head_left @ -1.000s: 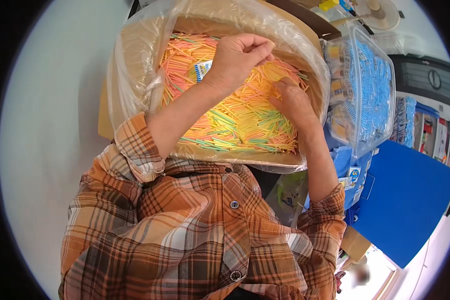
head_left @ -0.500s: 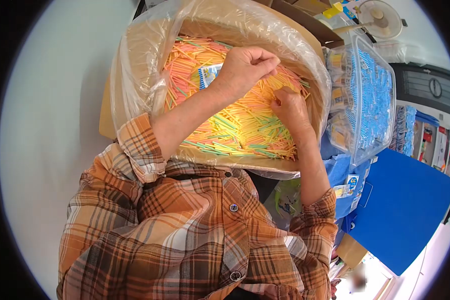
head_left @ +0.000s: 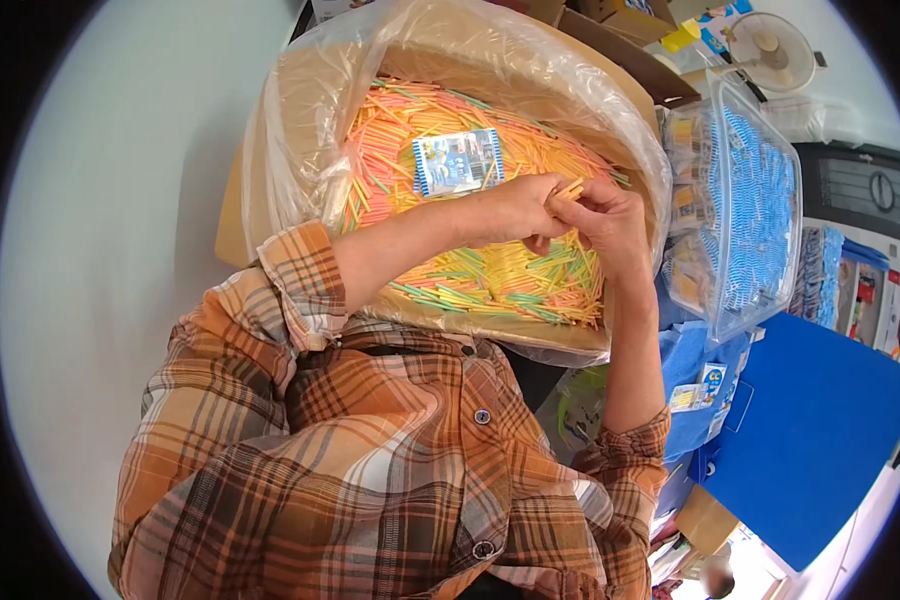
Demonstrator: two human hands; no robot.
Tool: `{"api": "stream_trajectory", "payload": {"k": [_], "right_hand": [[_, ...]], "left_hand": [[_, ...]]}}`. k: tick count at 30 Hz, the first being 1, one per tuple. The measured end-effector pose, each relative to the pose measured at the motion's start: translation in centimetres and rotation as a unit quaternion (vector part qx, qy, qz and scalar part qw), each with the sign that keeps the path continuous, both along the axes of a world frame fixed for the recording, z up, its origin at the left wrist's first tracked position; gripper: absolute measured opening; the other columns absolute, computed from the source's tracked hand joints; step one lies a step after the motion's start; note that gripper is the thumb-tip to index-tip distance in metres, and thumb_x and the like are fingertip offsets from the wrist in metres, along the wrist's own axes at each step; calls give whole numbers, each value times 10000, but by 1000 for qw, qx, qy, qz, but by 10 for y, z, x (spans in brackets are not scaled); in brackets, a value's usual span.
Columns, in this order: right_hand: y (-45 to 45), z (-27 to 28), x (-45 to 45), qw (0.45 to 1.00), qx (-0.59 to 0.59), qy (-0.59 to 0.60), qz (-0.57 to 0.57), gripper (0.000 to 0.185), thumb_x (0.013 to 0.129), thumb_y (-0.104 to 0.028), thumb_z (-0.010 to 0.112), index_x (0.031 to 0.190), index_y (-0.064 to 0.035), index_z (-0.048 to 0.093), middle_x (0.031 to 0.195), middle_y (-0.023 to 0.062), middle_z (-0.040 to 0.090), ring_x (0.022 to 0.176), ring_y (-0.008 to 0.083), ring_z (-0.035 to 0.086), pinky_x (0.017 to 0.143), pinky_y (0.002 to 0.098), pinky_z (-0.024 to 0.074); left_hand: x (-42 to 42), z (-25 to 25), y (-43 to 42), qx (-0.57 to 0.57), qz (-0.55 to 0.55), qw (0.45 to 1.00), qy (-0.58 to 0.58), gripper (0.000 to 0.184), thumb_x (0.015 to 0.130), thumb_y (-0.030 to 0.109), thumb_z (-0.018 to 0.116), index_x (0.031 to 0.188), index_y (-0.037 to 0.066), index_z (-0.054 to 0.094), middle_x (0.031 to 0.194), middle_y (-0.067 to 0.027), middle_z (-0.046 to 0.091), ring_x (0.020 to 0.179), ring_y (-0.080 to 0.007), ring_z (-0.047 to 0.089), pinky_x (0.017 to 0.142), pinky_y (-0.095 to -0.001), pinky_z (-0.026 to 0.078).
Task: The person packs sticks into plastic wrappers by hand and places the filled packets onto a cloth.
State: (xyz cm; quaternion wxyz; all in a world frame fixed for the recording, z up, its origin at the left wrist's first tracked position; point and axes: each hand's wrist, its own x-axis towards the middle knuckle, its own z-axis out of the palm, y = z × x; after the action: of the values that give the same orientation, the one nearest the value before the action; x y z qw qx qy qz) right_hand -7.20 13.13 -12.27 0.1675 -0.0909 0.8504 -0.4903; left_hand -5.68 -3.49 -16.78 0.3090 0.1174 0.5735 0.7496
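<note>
Both my hands meet over a carton [head_left: 235, 205] lined with clear plastic [head_left: 300, 120] and filled with thin pastel sticks [head_left: 470, 270] in pink, orange, yellow and green. My left hand [head_left: 520, 210] is closed, its fingers curled against the other hand. My right hand [head_left: 612, 228] pinches from the right side. A few yellow-orange sticks [head_left: 570, 189] poke out between the two hands; the fingers hide their lower ends. Left of the hands, a small blue-and-white printed packet [head_left: 460, 162] lies flat on the loose sticks.
To the right stands a clear plastic tub [head_left: 715, 300] full of blue-striped packets [head_left: 752, 200]. Below it are a blue cloth [head_left: 678, 360] and a large blue panel [head_left: 820, 430]. A fan [head_left: 772, 52] is at the top right. A person [head_left: 715, 578] shows at the lower right.
My left hand has come down and right, uncovering the packet. My right hand has lifted off the sticks to meet it, and a few sticks now show between them. The view has shifted slightly.
</note>
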Motion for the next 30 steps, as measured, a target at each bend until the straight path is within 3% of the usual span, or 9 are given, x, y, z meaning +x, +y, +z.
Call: {"api": "stream_trajectory", "payload": {"k": [1, 4, 10, 14, 17, 20, 24, 27, 30], "right_hand": [[-2, 1, 2, 998, 25, 59, 22, 162, 774, -112, 722, 863, 15, 675, 730, 27, 620, 638, 76, 529, 569, 237, 439], [-11, 14, 10, 975, 107, 196, -3, 264, 810, -134, 696, 1011, 29, 642, 902, 83, 652, 798, 135, 581, 682, 282, 479], [-16, 0, 20, 993, 5, 108, 40, 258, 889, -140, 614, 1096, 13, 621, 1056, 132, 654, 952, 229, 609, 815, 312, 469], [8, 2, 20, 964, 120, 237, 2, 164, 812, -53, 628, 969, -22, 663, 939, 143, 641, 908, 312, 603, 797, 368, 478], [25, -6, 38, 915, 286, 221, 182, 145, 718, 0, 629, 852, -35, 669, 844, 129, 611, 885, 300, 601, 748, 405, 482], [26, -36, 46, 866, 353, 281, 214, 93, 664, -18, 629, 746, -57, 648, 775, 102, 583, 825, 272, 590, 687, 412, 477], [28, -37, 42, 836, 389, 304, 239, 25, 678, -46, 632, 691, -54, 612, 773, 90, 581, 810, 271, 580, 668, 409, 470], [37, -18, 40, 869, 342, 286, 214, 15, 728, -53, 638, 738, -43, 643, 773, 79, 615, 769, 240, 599, 652, 368, 476], [34, 5, 45, 968, 243, 65, -21, 70, 789, -81, 650, 824, -26, 675, 757, 93, 645, 672, 209, 604, 617, 314, 470]], "left_hand": [[0, 2, -1, 28, -20, 996, -84, 254, 841, 158, 640, 1033, 43, 521, 756, -13, 477, 651, -119, 482, 598, -269, 412], [-3, -3, 1, -13, -36, 995, -92, 148, 858, 128, 581, 979, 57, 534, 688, 8, 435, 559, -90, 413, 525, -245, 348], [2, 12, -5, -20, 54, 991, -121, 123, 854, 110, 551, 966, 57, 555, 631, 26, 410, 518, -64, 366, 450, -226, 262], [-9, 5, -6, -23, 77, 995, -60, 135, 871, 188, 597, 935, 70, 578, 637, 49, 429, 510, -39, 352, 429, -217, 237], [-13, 6, -9, -20, 145, 986, -75, 212, 889, 281, 636, 910, 75, 591, 628, 69, 421, 500, -21, 323, 425, -209, 221], [-12, 0, -3, -7, 169, 985, -37, 253, 915, 322, 607, 908, 69, 591, 600, 71, 377, 484, -25, 294, 422, -216, 209], [-10, 2, -11, -23, 100, 988, -116, 288, 944, 333, 560, 876, 55, 597, 603, 47, 419, 501, -43, 342, 434, -225, 256], [-8, -5, -5, -8, 95, 988, -124, 318, 959, 331, 531, 872, 34, 601, 626, 22, 477, 527, -65, 410, 457, -234, 332], [-4, -9, 0, -52, 109, 986, -113, 346, 969, 346, 508, 955, 11, 594, 739, -40, 586, 646, -120, 561, 573, -274, 492]]}}
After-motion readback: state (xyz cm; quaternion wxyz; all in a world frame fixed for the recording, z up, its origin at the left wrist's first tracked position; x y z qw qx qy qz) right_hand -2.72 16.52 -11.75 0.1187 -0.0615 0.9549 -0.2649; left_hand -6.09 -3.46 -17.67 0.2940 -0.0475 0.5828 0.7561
